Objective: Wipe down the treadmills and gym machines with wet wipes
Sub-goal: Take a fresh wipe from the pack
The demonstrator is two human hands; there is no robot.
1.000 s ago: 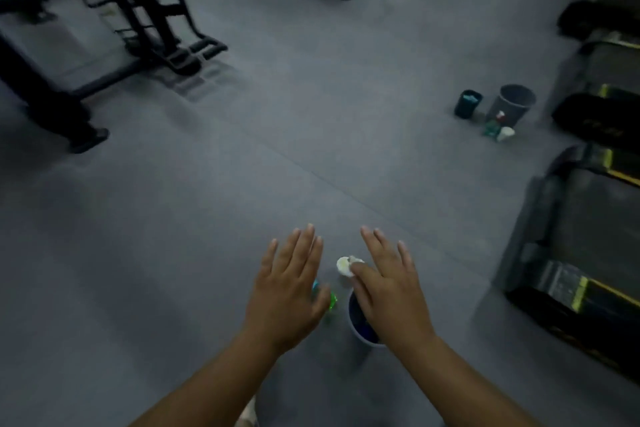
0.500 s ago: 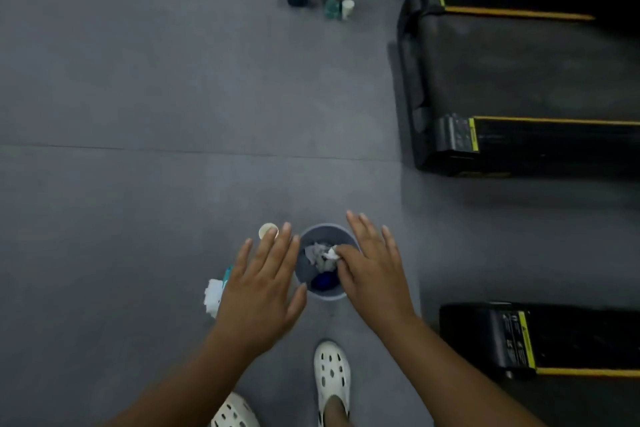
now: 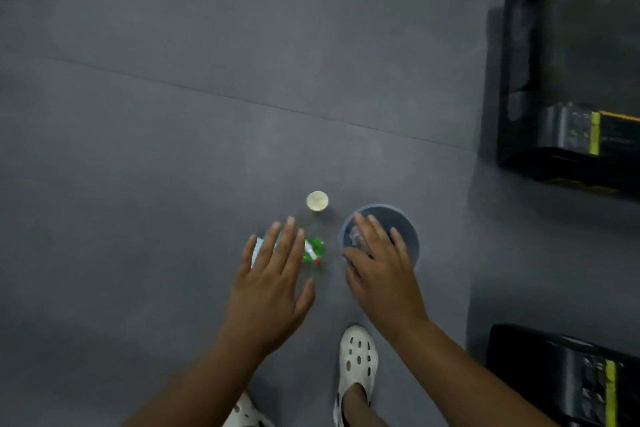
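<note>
Right under the person's right hand point(image 3: 382, 274) stands a round grey bin point(image 3: 410, 224) on the floor point(image 3: 173, 149). The fingers cover a good part of its mouth, and past their tips I can make out a few crumpled wipes point(image 3: 355, 236), pale grey, lying inside. That hand is open, with its fingers straight and slightly spread above the bin, holding nothing.

The left hand point(image 3: 273, 284) is open too, palm down, fingers fanned. Beneath its fingers lies a pale blue packet point(image 3: 258, 248), mostly hidden. It looks like the pack of wet wipes, though I cannot read it. Between the two hands, just off the left hand's forefinger, a green spray bottle point(image 3: 316, 250) with a white and red head stands on the floor. Just beyond both hands' fingertips is a small white cup point(image 3: 317, 201), and what is in it I cannot tell.

Well off to the right of the right hand sits a treadmill point(image 3: 561, 80), black with a dark belt and yellow stripes at its end. A second treadmill point(image 3: 561, 378) shows near the right forearm. A white clog point(image 3: 356, 357) is planted below the right wrist.
</note>
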